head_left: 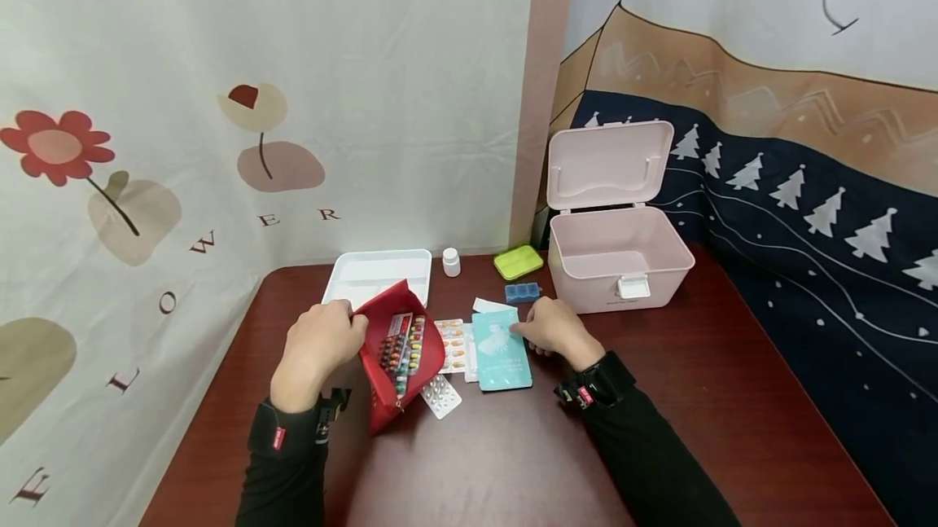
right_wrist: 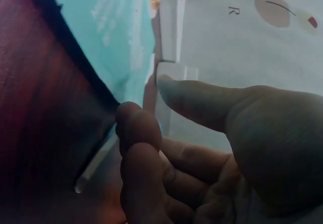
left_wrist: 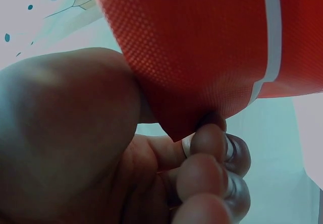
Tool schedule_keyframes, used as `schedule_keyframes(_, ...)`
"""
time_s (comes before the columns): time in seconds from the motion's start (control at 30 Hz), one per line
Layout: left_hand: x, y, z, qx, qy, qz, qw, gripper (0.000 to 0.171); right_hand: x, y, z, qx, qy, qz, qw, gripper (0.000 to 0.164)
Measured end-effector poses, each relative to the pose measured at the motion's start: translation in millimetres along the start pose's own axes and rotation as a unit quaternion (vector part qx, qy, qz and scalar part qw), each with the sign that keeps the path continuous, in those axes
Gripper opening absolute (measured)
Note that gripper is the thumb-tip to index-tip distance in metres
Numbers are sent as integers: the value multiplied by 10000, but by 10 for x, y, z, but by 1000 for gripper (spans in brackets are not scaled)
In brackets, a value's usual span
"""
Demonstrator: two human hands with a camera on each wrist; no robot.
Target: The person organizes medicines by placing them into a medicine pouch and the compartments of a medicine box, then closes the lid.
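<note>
In the head view my left hand (head_left: 318, 348) grips the upper left corner of a red zip pouch (head_left: 379, 323), its mouth tilted toward me. Several blister packs of capsules (head_left: 399, 352) show inside it. The left wrist view has the thumb and curled fingers (left_wrist: 202, 143) around the red fabric corner. My right hand (head_left: 554, 329) is at the right edge of a flat teal packet (head_left: 501, 356); in the right wrist view its fingertips (right_wrist: 132, 118) touch the packet's corner, the thumb held apart. Beside the packet lie an orange capsule blister (head_left: 452, 345) and a silver blister pack (head_left: 442, 397).
A pink lidded box (head_left: 623, 291) stands open at the back right. Behind my hands are a white tray (head_left: 384, 264), a small white bottle (head_left: 451, 262), a lime green case (head_left: 518, 261) and a blue pill box (head_left: 522, 292). Printed curtains border the brown table (head_left: 498, 462).
</note>
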State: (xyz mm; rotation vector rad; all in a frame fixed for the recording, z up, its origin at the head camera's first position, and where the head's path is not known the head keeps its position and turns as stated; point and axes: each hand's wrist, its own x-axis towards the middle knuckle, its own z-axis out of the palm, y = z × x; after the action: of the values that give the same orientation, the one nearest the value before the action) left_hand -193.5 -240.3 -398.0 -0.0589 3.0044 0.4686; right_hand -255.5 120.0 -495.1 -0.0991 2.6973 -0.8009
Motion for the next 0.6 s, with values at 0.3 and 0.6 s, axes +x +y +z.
schedule_keyframes(0.3, -7, 10, -26, -4, 20, -34, 10000, 39, 44, -65, 145, -130, 127, 75, 9998, 43)
schedule_keyframes(0.6, 1, 1, 3, 14, -4, -24, 10000, 40, 45, -51, 141, 268, 91, -161, 9995, 31)
